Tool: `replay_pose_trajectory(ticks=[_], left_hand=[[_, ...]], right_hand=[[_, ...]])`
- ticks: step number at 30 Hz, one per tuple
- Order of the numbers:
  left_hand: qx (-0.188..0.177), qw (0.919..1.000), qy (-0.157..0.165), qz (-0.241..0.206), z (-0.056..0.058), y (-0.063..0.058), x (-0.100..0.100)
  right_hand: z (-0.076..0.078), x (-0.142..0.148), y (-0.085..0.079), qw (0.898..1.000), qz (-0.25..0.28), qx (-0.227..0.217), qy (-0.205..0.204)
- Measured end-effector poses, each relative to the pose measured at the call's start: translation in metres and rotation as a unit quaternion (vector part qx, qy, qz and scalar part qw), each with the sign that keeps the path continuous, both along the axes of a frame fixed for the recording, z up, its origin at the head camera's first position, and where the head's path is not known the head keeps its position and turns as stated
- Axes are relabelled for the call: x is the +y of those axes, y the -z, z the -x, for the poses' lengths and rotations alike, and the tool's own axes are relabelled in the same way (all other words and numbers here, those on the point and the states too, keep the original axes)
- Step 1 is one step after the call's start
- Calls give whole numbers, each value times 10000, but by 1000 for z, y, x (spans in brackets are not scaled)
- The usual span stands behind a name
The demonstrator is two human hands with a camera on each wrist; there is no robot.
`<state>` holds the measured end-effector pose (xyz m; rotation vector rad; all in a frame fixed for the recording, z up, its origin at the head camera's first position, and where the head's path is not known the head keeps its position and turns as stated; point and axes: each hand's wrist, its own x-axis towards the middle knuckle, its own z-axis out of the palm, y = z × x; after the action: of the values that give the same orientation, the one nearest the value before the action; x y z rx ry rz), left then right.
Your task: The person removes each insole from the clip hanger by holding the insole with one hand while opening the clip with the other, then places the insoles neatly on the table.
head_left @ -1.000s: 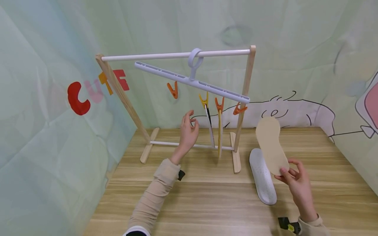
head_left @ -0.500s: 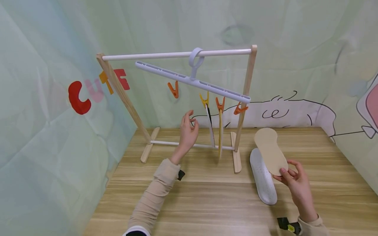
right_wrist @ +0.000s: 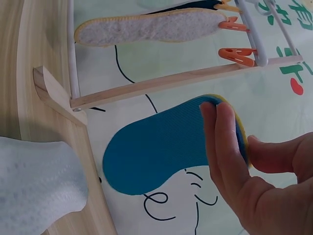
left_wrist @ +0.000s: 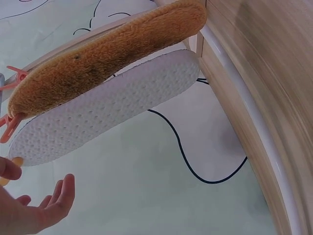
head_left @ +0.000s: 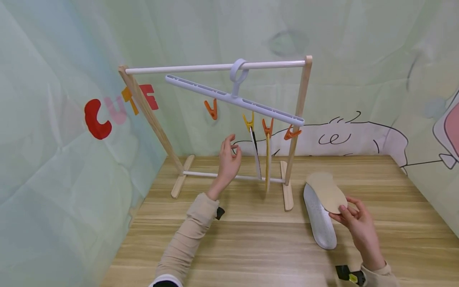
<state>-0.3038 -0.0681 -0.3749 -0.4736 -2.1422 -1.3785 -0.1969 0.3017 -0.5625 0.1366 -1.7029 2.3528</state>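
My right hand [head_left: 362,227] pinches one end of a beige insole [head_left: 329,193] between thumb and fingers; its ribbed blue underside [right_wrist: 156,147] shows in the right wrist view. Tilted, the insole overlaps the upper part of a whitish-grey dotted insole [head_left: 322,227] lying on the table. My left hand [head_left: 229,161] is raised in front of the rack, fingers loosely bent, holding nothing. To its right, a yellow clip [head_left: 249,122] holds a white dimpled insole [left_wrist: 107,105], and an orange clip [head_left: 267,128] holds a fuzzy brown insole [left_wrist: 107,58].
A pale lilac hanger [head_left: 204,88] hangs slanted from the top bar [head_left: 179,69] of a wooden rack [head_left: 154,123]. Free orange clips [head_left: 211,109] hang near both its ends. The wood-grain table [head_left: 251,247] lies below, with a printed cloth backdrop [head_left: 358,48] behind.
The far end of the beige insole has tipped down toward the table and the whitish-grey insole. My right hand has shifted slightly left. My left hand keeps its place.
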Motion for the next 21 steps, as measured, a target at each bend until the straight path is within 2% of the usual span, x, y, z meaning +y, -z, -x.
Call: replay_pose_trajectory(ticks=[17,21], left_hand=[[45,10000,-12,8,2,0,0],[16,10000,-31,15,1,0,0]], right_hand=[[-3,-6,-3,9983,-303,-502,-48],[-5,-8,-2,9973,-437,-572,-165]])
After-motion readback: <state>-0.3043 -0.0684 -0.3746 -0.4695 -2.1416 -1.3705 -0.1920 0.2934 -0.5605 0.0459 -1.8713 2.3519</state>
